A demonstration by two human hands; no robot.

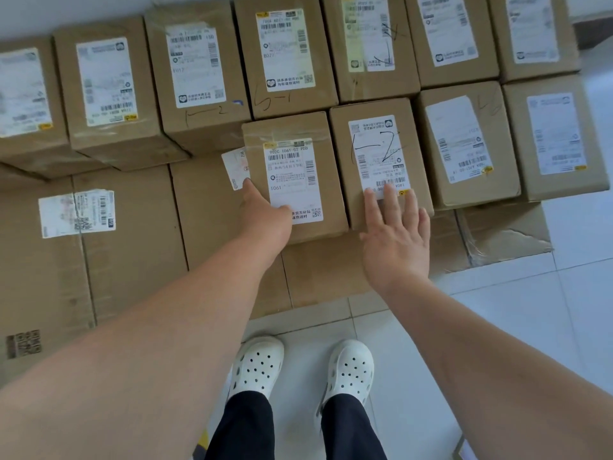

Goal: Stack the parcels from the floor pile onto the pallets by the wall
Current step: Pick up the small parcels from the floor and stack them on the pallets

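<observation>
Several brown cardboard parcels with white shipping labels stand in rows against the wall on top of larger flat cartons (126, 247). My left hand (265, 214) rests on the front left corner of one front-row parcel (293, 174), with its fingers along the parcel's left side. My right hand (396, 232) lies open with straight fingers on the near edge of the neighbouring parcel (378, 157), which is marked with a handwritten "1-2". The two parcels stand side by side, nearly touching.
Further parcels fill the back row (285, 54) and the right of the front row (467, 144). A white tiled floor (530, 320) lies in front and to the right. My feet in white clogs (258, 363) stand just before the cartons. A white wall (66, 11) runs behind.
</observation>
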